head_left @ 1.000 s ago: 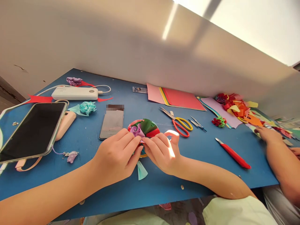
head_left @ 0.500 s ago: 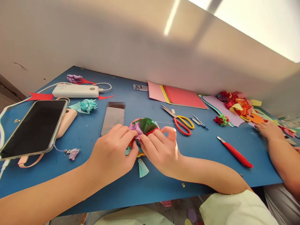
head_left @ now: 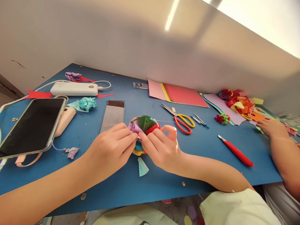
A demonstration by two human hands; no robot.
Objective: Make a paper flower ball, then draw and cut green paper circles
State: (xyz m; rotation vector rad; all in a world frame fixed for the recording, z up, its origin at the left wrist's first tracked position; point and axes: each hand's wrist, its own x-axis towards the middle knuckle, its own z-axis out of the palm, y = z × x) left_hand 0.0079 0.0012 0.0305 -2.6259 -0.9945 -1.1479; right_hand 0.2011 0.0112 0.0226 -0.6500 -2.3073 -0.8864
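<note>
A round ornament of folded coloured paper, with green, purple, red, blue and yellow parts, is between my two hands just above the blue table. My left hand pinches its near-left edge, thumb and fingers pressed together. From the other side my right hand grips the same ornament, its fingertips nearly meeting the left ones. A thin thread runs rightward from it toward the scissors. Both hands cover much of the ornament's front. Just below them lies a small light-blue paper piece.
A phone lies behind my left hand; a larger phone, a white power bank and cables are at left. Rightward lie a red utility knife, coloured paper sheets and paper scraps. A co-worker's hand rests at far right.
My left fingers have shifted slightly on the paper ornament, and more of its green and purple folds shows. The view has moved a little. The co-worker's hand remains by the scraps.
</note>
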